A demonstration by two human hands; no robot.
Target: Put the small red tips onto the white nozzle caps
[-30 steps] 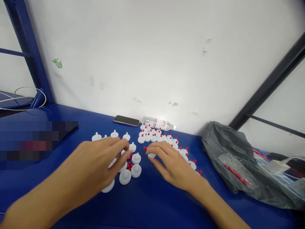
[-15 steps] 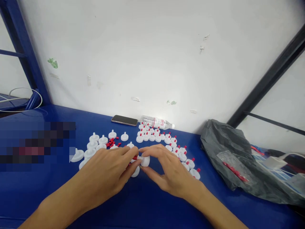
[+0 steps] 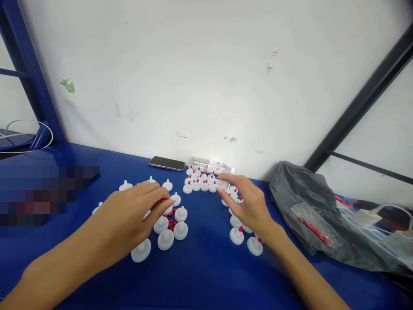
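My right hand (image 3: 248, 203) holds a white round spouted cap (image 3: 222, 184) between thumb and fingers, over the far end of the group of white caps with red tips (image 3: 236, 235). My left hand (image 3: 137, 209) is closed in a pinch above the plain white spouted caps (image 3: 165, 239). A small red tip cap (image 3: 165, 199) shows at its fingertips. Loose red tip caps (image 3: 171, 224) lie among the plain white ones. The left hand and forearm hide part of that group.
A phone (image 3: 167, 163) and a clear plastic bottle (image 3: 206, 165) lie along the wall. At right, a dark plastic bag (image 3: 287, 189) carries a clear bag of red pieces (image 3: 314, 228). A white adapter with a cable (image 3: 364, 216) sits beside it. A pixelated patch covers the left side.
My hands have moved apart. The right hand went right and away from me with a white cap; the left moved left, uncovering plain caps and loose red ones.
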